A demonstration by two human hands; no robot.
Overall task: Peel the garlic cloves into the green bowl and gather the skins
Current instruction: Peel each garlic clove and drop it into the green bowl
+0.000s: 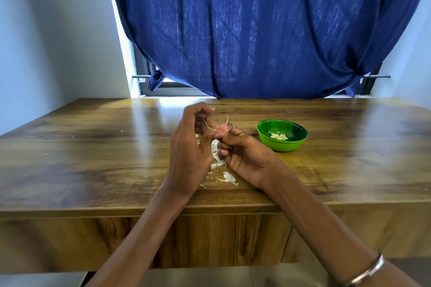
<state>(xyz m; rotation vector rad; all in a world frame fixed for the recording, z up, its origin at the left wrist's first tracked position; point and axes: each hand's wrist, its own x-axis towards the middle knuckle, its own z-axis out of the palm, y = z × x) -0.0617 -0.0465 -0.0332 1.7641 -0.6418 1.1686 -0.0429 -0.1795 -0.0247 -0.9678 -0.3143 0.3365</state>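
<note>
A: Peeling is the step in hand, I'd say: one garlic clove (221,127), pinkish, sits pinched at the fingertips of the right hand (242,154), held up above the table (93,147), not resting on it

B: Left hand?

A: The left hand (189,147) is right against it, fingers curled in toward the clove; a thin strand of skin sticks up between the two hands. Looks like it's pinching skin, but the fingertips are turned away from the camera, so I can't tell for sure

B: Where's the rest?

A: Green bowl (282,144) just to the right of the hands, near but apart, with a small cluster of peeled cloves (279,136) in the bottom. Loose skins (224,170) lie scattered on the table under and between the hands, a few bits trailing toward the near edge

B: Progress?

A: Partway, my guess. Some cloves done, skins not gathered yet. Can't see any unpeeled cloves waiting; the hands may hide them

B: Next move?

A: Strip the last skin off, then the right hand carries the clove over the bowl rim and drops it. Short reach, needs the skin fully off first

B: Background?

A: Blue curtain (268,30) behind the table, bracelet (368,271) on the right wrist
</note>
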